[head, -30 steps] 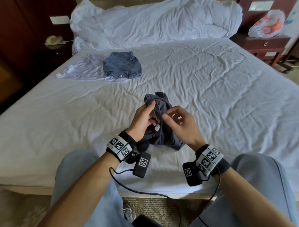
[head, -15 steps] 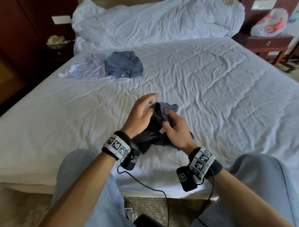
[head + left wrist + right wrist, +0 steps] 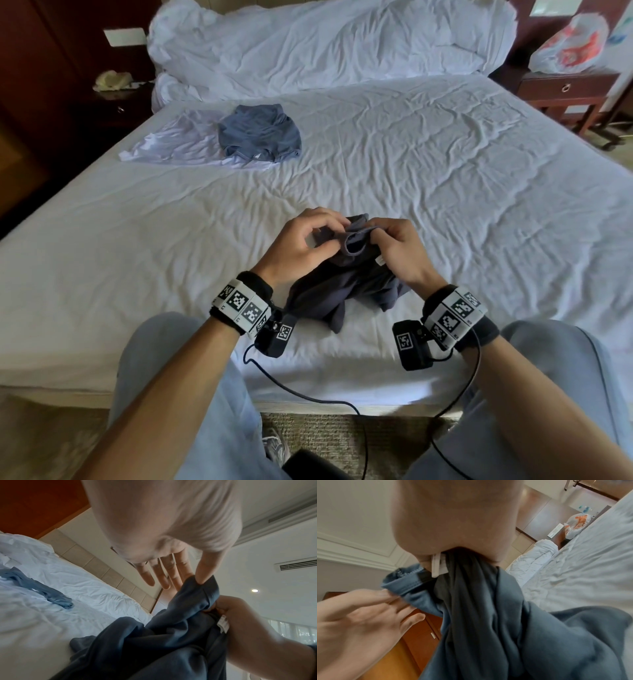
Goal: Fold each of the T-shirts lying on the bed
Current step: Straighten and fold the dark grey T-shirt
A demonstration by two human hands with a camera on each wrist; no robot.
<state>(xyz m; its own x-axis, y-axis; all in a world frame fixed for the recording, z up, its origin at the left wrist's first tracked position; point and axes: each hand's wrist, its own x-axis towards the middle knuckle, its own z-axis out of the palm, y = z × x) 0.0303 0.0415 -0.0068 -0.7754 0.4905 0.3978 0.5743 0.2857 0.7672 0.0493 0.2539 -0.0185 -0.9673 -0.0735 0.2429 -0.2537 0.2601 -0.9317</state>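
A dark navy T-shirt [image 3: 342,291] hangs bunched between my hands just above the bed's front edge. My left hand [image 3: 337,236] pinches a stitched edge of it [image 3: 208,592] between thumb and forefinger, with the other fingers held straight. Close beside it, my right hand [image 3: 373,236] grips the same bunch next to a small white label [image 3: 379,261]. The label also shows in the right wrist view [image 3: 438,566], under my palm. Further up the bed, a crumpled blue-grey T-shirt [image 3: 260,133] lies on a pale white one [image 3: 171,144].
The white sheet of the bed [image 3: 445,192] is wrinkled, and a heaped duvet [image 3: 325,44] lies at the head. A nightstand [image 3: 565,92] with a plastic bag [image 3: 572,44] stands at the right. Dark wooden furniture [image 3: 51,102] lines the left. My knees press against the bed's front edge.
Half a second ago my left hand was open beside the shirt. It has now closed on the shirt's edge next to my right hand, which kept its hold.
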